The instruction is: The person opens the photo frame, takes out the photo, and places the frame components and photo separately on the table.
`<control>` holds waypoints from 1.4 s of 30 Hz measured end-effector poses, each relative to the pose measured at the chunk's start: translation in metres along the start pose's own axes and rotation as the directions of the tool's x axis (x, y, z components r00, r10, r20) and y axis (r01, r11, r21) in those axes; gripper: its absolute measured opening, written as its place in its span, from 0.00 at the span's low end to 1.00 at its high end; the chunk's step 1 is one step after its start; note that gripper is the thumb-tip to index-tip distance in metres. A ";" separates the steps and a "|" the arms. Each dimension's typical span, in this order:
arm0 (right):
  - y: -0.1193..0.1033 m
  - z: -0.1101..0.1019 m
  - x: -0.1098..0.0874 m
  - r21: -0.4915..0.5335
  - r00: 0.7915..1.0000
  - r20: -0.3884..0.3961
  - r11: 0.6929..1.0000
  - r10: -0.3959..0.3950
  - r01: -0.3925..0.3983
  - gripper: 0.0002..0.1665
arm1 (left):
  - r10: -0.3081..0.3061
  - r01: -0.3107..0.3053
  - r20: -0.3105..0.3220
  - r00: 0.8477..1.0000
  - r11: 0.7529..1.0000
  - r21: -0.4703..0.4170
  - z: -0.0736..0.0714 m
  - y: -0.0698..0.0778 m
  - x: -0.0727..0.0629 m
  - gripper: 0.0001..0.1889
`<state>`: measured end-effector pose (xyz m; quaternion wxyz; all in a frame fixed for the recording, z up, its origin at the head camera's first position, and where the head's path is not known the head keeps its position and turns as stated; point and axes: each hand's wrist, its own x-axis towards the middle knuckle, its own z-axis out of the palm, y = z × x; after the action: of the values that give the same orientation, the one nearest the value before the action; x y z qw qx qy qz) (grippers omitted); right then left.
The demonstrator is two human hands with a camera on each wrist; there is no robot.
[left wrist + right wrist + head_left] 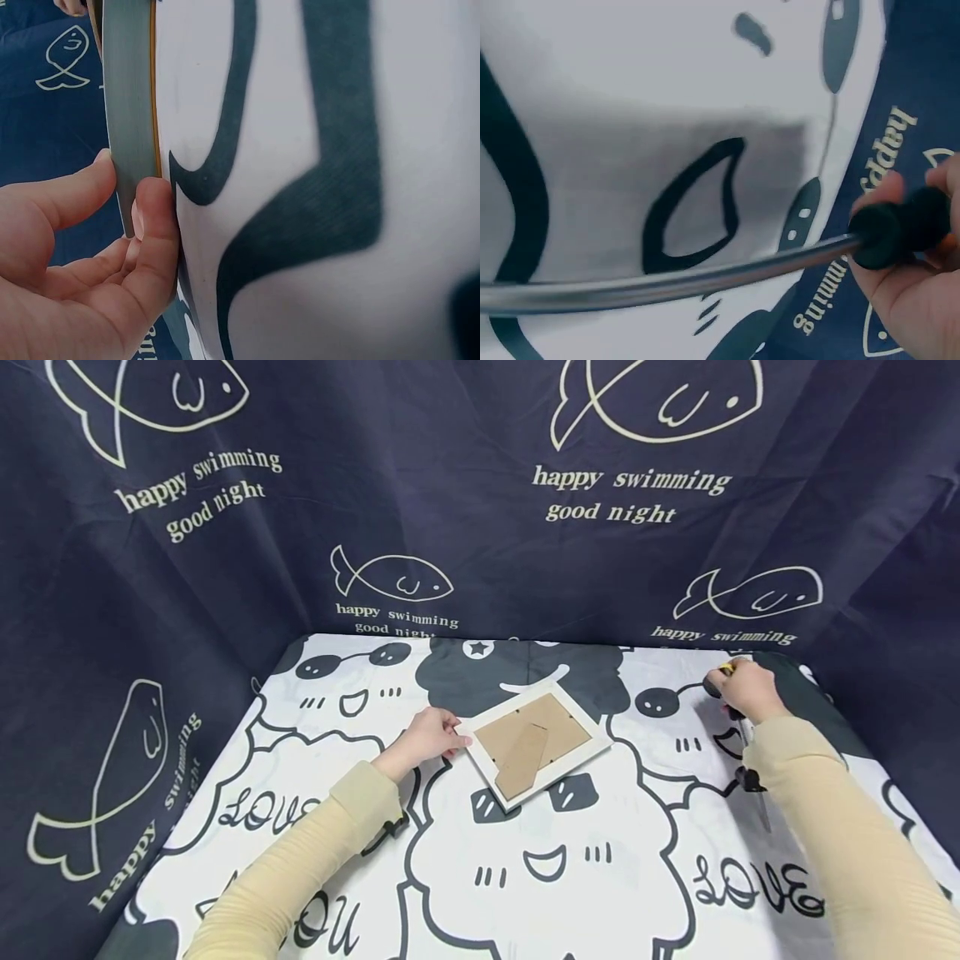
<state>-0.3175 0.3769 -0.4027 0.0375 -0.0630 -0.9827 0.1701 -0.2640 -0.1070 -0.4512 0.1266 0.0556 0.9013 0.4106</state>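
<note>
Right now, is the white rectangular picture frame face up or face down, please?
Face down: the white rectangular picture frame shows its brown backing board and stand upward.

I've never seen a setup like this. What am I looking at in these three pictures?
There is no robot here, just a person working with bare hands. The wide picture comes from a camera worn on the head, looking forward and down. The two close-ups come from cameras worn on the wrists. The surface is covered by a white cloth printed with dark cartoon faces. Near its middle is a picture frame, back side up, its brown stand showing. The left hand pinches it at one corner. The right hand grips a tool, probably a screwdriver, with a long metal shaft.
</note>
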 end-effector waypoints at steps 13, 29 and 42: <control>-0.014 -0.037 -0.008 0.324 0.983 -0.168 0.946 0.080 -0.021 0.19 | -0.003 0.003 0.000 1.000 1.000 -0.029 0.000 -0.001 0.001 0.19; -0.061 -0.075 -0.025 1.000 0.987 -0.024 -0.008 0.158 0.026 0.19 | 0.007 -0.007 -0.004 1.000 0.999 -0.032 0.000 -0.002 0.001 0.17; -0.090 -0.077 -0.037 0.917 0.961 0.022 -0.388 0.276 0.090 0.14 | -0.006 0.006 -0.008 1.000 0.999 -0.034 0.000 0.002 -0.002 0.18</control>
<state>-0.2840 0.3130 -0.3020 0.1667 -0.1063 -0.3823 0.9026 -0.2618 -0.1060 -0.4495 0.1253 0.0491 0.8948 0.4257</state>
